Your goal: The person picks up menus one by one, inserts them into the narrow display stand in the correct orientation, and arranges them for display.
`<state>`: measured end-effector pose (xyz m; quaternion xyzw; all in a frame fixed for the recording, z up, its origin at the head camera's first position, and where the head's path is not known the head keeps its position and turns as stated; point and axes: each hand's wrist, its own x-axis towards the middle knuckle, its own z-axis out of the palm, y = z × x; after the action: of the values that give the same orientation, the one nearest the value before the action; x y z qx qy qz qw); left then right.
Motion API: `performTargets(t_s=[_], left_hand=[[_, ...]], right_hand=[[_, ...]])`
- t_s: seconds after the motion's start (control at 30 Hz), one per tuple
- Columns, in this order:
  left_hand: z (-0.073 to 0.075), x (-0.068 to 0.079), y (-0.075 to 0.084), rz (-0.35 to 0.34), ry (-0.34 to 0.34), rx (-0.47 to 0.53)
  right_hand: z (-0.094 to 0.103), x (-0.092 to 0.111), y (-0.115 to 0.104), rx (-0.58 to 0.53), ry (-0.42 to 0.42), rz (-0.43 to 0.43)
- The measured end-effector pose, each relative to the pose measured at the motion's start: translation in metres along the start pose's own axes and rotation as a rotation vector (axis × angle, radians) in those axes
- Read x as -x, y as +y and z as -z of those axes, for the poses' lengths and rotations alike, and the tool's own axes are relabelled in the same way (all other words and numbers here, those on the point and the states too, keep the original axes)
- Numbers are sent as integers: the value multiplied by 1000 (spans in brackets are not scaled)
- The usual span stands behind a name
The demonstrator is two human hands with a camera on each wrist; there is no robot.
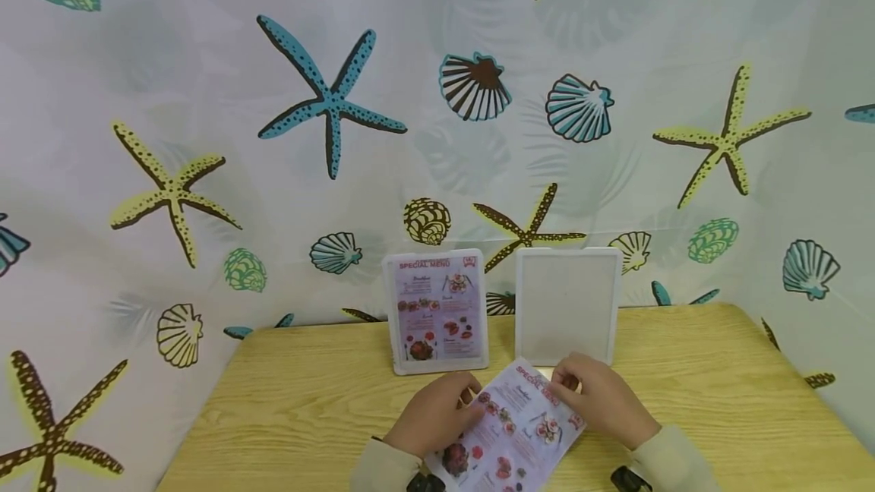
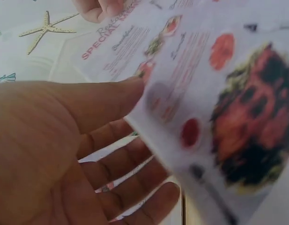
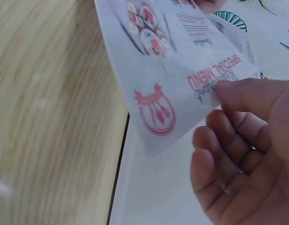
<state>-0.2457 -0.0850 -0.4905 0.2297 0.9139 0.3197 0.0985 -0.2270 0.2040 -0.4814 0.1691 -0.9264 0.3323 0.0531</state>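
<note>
A printed menu sheet [image 1: 519, 431] headed SPECIAL MENU is held tilted above the near part of the table. My left hand [image 1: 437, 412] pinches its left edge, thumb on the printed face and fingers behind, as the left wrist view shows. At the top edge, by the heading, my right hand [image 1: 604, 401] pinches the sheet between thumb and curled fingers. Just behind the sheet stands a white-framed panel [image 1: 567, 306] with a blank face. To its left, a matching white frame [image 1: 386, 310] stands upright with a similar menu [image 1: 437, 310] in it.
Both frames stand near the back edge of the wood-grain table [image 1: 287, 401]. Behind them hangs a white curtain [image 1: 383, 6] printed with starfish and shells.
</note>
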Motion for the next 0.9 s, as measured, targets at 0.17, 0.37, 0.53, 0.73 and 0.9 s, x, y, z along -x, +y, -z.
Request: performTargets(t_s=[0.17,0.37,0.53,0.73,0.9], left_hand=[[0,-1,1,-35,52,-6],[-1,-4,-9,-87,121,-89],[2,-4,-13,-108,151,-110],[6,-2,-13,-101,143,-94],[9,-1,-8,-70,141,-60]], right_hand=[[-1,0,1,-23,130,64],[1,-1,5,-53,243,159],[1,-1,3,-61,268,217],[2,-1,3,-81,223,195],[1,-2,3,-83,216,180]])
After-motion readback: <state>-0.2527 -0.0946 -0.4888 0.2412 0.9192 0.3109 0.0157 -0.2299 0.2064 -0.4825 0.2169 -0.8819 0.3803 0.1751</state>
